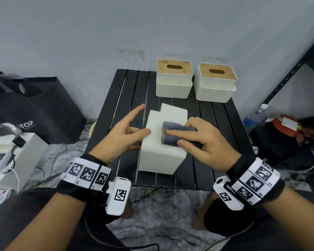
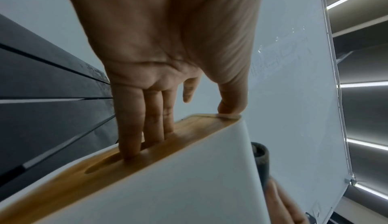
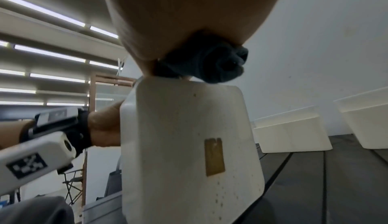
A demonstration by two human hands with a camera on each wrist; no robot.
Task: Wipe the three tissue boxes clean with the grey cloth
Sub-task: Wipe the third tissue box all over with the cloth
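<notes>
One white tissue box (image 1: 161, 156) lies on its side in the middle of the black slatted table (image 1: 127, 91). My left hand (image 1: 132, 134) holds it from the left, thumb on the upper face. In the left wrist view three fingers (image 2: 151, 119) reach into the slot of its wooden lid (image 2: 105, 172). My right hand (image 1: 207, 142) grips the rolled grey cloth (image 1: 178, 132) and presses it on the box's upper face (image 3: 189, 144); the cloth (image 3: 214, 61) pokes out under the palm. Two more tissue boxes (image 1: 174, 78) (image 1: 216, 82) stand upright at the back.
A black bag (image 1: 34, 109) and white equipment (image 1: 7, 156) sit on the floor to the left. On the right are a water bottle (image 1: 256, 116), a red object (image 1: 286, 124) and a black metal shelf post (image 1: 297, 64). A wall backs the table.
</notes>
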